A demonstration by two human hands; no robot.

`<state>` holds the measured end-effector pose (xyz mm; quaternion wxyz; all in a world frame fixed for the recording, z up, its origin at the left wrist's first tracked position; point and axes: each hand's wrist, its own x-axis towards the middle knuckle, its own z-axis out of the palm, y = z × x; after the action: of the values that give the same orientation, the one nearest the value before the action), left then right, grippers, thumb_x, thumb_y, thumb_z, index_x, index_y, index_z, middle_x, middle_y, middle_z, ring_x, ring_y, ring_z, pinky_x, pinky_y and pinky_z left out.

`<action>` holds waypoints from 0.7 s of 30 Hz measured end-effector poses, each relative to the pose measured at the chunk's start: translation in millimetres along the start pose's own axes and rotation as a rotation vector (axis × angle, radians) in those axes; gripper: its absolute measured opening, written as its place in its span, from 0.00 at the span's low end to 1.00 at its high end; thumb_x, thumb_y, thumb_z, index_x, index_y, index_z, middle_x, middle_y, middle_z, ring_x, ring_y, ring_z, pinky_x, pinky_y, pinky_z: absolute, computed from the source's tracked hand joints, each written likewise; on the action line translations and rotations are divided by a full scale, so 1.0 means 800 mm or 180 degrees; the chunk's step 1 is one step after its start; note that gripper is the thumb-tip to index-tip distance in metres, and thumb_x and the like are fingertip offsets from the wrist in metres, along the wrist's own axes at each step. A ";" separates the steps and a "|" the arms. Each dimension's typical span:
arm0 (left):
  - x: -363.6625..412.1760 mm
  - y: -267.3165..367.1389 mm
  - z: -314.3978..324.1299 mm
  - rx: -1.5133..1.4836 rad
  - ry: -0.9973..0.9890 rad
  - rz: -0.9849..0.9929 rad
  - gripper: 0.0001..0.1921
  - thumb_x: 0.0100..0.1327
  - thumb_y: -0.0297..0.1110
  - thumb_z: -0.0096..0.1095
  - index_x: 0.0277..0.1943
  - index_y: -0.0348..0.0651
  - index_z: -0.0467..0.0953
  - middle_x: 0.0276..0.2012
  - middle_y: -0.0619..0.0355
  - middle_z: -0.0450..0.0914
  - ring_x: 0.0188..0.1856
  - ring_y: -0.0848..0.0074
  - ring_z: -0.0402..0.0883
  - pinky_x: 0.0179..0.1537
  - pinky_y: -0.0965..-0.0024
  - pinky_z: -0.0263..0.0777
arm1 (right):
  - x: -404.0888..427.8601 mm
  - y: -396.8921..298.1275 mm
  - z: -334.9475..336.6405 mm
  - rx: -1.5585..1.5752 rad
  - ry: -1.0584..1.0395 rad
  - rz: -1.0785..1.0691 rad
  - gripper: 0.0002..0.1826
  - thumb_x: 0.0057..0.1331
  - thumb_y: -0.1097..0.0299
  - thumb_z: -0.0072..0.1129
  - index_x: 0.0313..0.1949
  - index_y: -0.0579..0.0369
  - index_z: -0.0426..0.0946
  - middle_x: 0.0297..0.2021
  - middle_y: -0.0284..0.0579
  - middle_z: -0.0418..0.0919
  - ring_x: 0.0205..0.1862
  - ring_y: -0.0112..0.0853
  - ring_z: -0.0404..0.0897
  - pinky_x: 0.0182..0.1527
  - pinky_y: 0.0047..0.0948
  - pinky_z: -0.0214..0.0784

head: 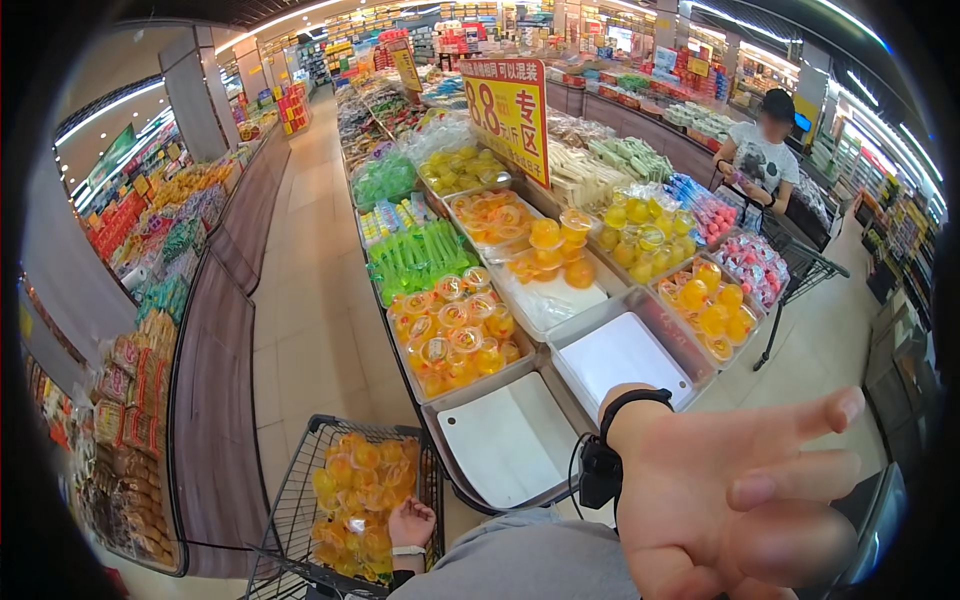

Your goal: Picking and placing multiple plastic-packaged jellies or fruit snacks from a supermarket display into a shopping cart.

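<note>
My left hand (412, 521), with a pale band at the wrist, is over a shopping cart (431, 457) with its fingers curled. It is beside a pile of orange and yellow jelly cups (365, 476) in the cart; whether it grips anything is unclear. Close to the camera, my right hand (720, 487) is raised palm-up, its fingers apart and bent, holding nothing. A black strap and a small black device (600, 472) circle that wrist. Before me, a display tray (439, 420) has a white liner, and another lined tray (559, 349) adjoins it.
Trays of orange jelly cups (454, 330), green packaged sticks (416, 259) and yellow jelly cups (645, 232) fill the stand. A price sign (506, 120) rises above. A person (761, 154) stands at another cart (799, 259). A tiled aisle (300, 247) separates the stand from a snack counter (217, 420).
</note>
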<state>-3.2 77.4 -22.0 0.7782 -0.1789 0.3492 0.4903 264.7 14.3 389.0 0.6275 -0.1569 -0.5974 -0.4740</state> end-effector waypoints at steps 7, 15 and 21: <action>0.003 0.002 0.004 -0.0036 -0.0002 -0.0027 0.06 0.53 0.31 0.45 0.28 0.40 0.70 0.24 0.60 0.71 0.27 0.75 0.68 0.32 0.71 0.63 | 0.003 0.009 0.009 -0.0157 -0.0013 0.0041 0.07 0.56 0.63 0.44 0.36 0.36 0.64 0.27 0.27 0.61 0.28 0.25 0.63 0.49 0.47 0.43; -0.002 0.007 -0.002 0.0041 0.0008 0.0085 0.06 0.53 0.31 0.46 0.28 0.40 0.69 0.24 0.60 0.70 0.27 0.75 0.68 0.32 0.71 0.63 | -0.051 0.043 0.002 -0.0364 -0.1156 0.0808 0.07 0.55 0.67 0.44 0.34 0.49 0.67 0.24 0.37 0.67 0.28 0.32 0.67 0.41 0.41 0.55; 0.006 0.007 -0.021 0.0016 0.0016 0.0119 0.05 0.53 0.31 0.47 0.29 0.41 0.70 0.23 0.61 0.71 0.27 0.76 0.68 0.32 0.72 0.63 | -0.209 0.205 0.014 -0.0177 -0.1366 0.3563 0.06 0.53 0.75 0.46 0.32 0.61 0.69 0.24 0.42 0.73 0.27 0.27 0.72 0.31 0.22 0.63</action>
<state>-13.2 72.7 -37.2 0.7685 -0.1716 0.3557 0.5034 413.4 173.3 301.9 0.6428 -0.5563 -0.5247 -0.0448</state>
